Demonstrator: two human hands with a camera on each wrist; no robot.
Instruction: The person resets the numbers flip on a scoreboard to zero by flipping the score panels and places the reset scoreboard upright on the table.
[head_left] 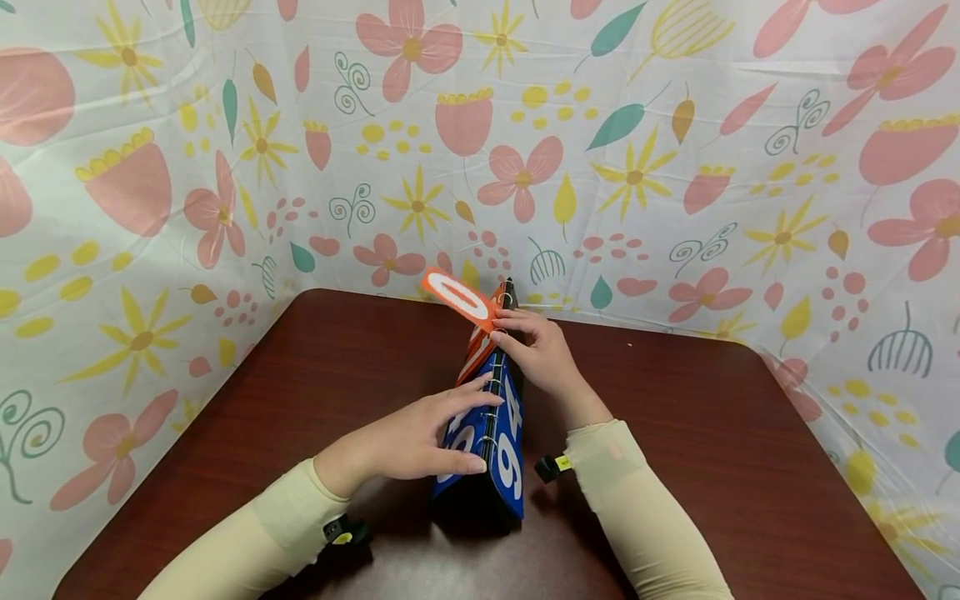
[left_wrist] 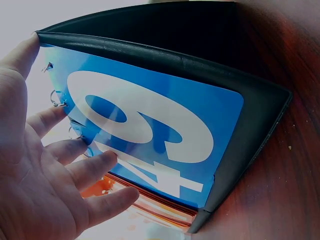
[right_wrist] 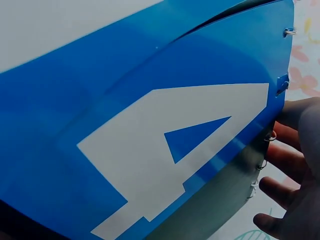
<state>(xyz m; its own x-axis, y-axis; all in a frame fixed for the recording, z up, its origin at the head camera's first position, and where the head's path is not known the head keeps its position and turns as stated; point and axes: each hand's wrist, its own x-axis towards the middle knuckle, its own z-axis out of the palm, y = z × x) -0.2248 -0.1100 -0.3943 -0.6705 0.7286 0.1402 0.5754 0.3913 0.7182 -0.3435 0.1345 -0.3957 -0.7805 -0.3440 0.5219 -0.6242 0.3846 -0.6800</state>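
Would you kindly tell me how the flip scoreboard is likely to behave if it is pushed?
The flip scoreboard would probably resist tipping sideways, since its tent-shaped black stand widens toward the table. Its glossy blue cards, hung on metal rings, would likely swing if nudged.

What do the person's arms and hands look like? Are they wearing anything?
The left sleeve and right sleeve are long, plain and pale cream. The left hand and right hand wear no gloves. A small black left gadget and right gadget, each with a yellow patch, sit by the wrists.
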